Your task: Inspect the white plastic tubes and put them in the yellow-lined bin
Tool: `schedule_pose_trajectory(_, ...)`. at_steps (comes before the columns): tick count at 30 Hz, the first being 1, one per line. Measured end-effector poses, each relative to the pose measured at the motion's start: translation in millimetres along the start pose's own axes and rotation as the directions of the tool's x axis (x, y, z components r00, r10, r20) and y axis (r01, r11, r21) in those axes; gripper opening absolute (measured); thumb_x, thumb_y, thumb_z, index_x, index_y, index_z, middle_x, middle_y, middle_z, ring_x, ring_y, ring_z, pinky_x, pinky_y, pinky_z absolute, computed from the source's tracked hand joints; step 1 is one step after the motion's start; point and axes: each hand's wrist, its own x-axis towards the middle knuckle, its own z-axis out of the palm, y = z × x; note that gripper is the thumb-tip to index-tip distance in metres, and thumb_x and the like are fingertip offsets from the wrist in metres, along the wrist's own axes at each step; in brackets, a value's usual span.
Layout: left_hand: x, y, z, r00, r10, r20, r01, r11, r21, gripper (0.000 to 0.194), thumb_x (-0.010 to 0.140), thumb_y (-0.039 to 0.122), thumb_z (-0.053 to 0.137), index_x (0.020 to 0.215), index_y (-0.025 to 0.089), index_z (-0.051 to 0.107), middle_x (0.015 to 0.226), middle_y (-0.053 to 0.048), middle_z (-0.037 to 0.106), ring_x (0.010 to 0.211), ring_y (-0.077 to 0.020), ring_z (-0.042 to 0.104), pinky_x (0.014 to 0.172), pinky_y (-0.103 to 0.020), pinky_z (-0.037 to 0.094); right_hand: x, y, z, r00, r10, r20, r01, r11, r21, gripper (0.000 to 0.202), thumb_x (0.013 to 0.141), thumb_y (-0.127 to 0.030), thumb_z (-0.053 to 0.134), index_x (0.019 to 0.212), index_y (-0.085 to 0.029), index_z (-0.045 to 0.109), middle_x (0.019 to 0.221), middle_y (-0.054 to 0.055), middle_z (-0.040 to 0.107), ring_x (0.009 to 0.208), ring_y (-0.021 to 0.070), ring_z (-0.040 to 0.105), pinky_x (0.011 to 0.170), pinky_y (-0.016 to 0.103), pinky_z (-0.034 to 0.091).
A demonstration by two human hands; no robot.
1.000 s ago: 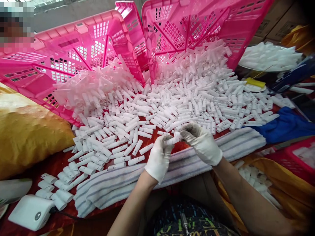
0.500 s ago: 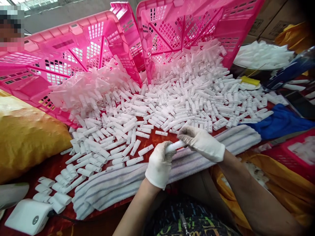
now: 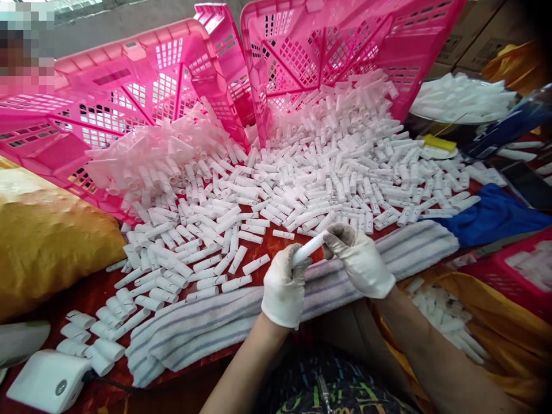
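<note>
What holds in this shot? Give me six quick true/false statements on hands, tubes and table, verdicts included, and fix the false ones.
1. The left hand and the right hand are both gloved. True.
2. The striped towel is draped over a crate. False: the striped towel lies along the near edge of the red tabletop.
3. The left hand holds a white tube, with the right hand at its other end. True.
4. The blue cloth is under the left hand. False: the blue cloth lies by the towel's right end.
5. Loose tubes spread out in front of the pink crates. True.
6. The white box is at far right. False: the white box is at lower left.
</note>
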Motion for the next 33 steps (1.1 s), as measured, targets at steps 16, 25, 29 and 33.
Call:
schedule_pose_trajectory(16,3.9,20.5,-8.5,0.830,-0.339,0.443,0.528,0.734,-0.427,0.041,0.078,0.054,0.065,0.093,0.016,0.061,0.064,0.003,0.048,0.047,-0.0059,0.040,0.045,-0.020,0.036,7.2,-12.1,-10.2,0.951,-0.195,0.242,0.202,0.979,-0.006,0.018,0.067,-0.032,0.081,0.077,-0.022,0.069,0.075,0.000,0.064,0.060,0.0104,0.057,0.054,0.025,0.048)
schedule_pose_trajectory(25,1.6,24.5,0.5,0.784,-0.386,0.486,0.580,0.734,-0.352,0.040,0.085,0.054,0.056,0.100,0.016,0.059,0.057,0.007,0.040,0.042,-0.0052,0.031,0.039,-0.019,0.026,0.1,-8.2,-6.9,0.945,-0.248,0.212,0.271,0.959,-0.085,0.020,0.071,-0.039,0.078,0.077,-0.023,0.068,0.078,-0.001,0.061,0.069,0.0115,0.058,0.064,0.025,0.050)
schedule_pose_trajectory(29,0.3,27.5,4.5,0.815,-0.299,0.496,0.473,0.838,-0.273,0.042,0.088,0.053,0.051,0.106,0.016,0.061,0.062,0.004,0.047,0.047,-0.0069,0.039,0.044,-0.019,0.033,-12.9,-17.7,-17.2,0.926,-0.230,0.300,0.309,0.916,-0.254,0.029,0.081,-0.050,0.065,0.092,-0.022,0.065,0.101,0.006,0.063,0.082,0.0165,0.061,0.075,0.030,0.053)
schedule_pose_trajectory(33,5.5,15.2,-17.0,0.888,-0.016,0.459,-0.073,0.982,0.176,0.040,0.087,0.039,0.058,0.122,0.020,0.060,0.104,-0.009,0.066,0.093,-0.0211,0.061,0.086,-0.033,0.048,-37.4,-35.6,-80.3,0.980,-0.193,-0.037,0.124,0.750,-0.650,0.021,0.085,-0.045,0.061,0.087,-0.025,0.062,0.082,0.006,0.067,0.072,0.0187,0.063,0.068,0.031,0.052)
